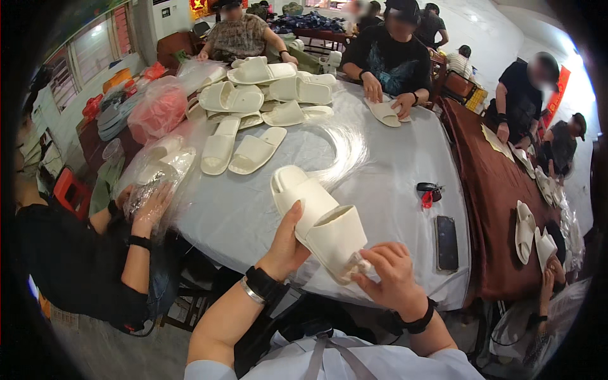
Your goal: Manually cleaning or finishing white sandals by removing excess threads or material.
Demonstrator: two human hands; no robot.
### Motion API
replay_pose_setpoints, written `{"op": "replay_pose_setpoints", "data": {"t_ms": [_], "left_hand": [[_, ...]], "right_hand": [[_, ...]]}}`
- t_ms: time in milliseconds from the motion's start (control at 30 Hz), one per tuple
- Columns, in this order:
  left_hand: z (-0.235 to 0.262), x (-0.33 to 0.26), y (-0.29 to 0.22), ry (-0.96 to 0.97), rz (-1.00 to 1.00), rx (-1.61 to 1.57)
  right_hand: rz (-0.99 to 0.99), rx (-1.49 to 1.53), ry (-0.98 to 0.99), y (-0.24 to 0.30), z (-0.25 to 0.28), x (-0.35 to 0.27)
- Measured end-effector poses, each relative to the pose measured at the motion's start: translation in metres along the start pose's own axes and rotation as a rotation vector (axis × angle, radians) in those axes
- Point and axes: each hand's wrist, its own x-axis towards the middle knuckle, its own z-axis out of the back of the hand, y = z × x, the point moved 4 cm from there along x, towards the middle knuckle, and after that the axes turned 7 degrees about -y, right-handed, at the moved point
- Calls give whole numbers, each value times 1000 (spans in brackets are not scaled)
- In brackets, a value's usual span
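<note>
A pair of cream-white slide slippers (320, 221), laid one against the other, is tilted in front of me over the near edge of the table. My left hand (285, 246) is closed on their side, its thumb along the edge of the soles. At their near end, my right hand (391, 277) pinches a small crumpled whitish wad (356, 266) against the slipper. I cannot tell whether this wad is cloth or plastic film. Two loose slippers (258, 151) lie beyond, in front of a heap of similar slippers (253, 98).
The table (392, 190) has a glossy plastic cover. A phone (446, 244) and a key fob (429, 190) lie at right. Left, a person's hands (151, 206) handle bagged slippers; across, another person's hands (387, 104) hold a slipper. A brown-covered table (487, 209) stands at right.
</note>
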Motion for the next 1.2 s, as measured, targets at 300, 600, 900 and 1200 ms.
{"op": "replay_pose_setpoints", "data": {"t_ms": [300,600,900,1200], "left_hand": [[-14,-16,28,101,203,15],[32,15,-13,12,70,2],[54,11,32,-91,411,296],[51,31,50,-138,368,450]], "right_hand": [[7,-115,72,6,-9,21],[122,31,163,-8,-7,-3],[-94,-722,478,-120,32,-7],[-320,-394,301,-64,40,-22]]}}
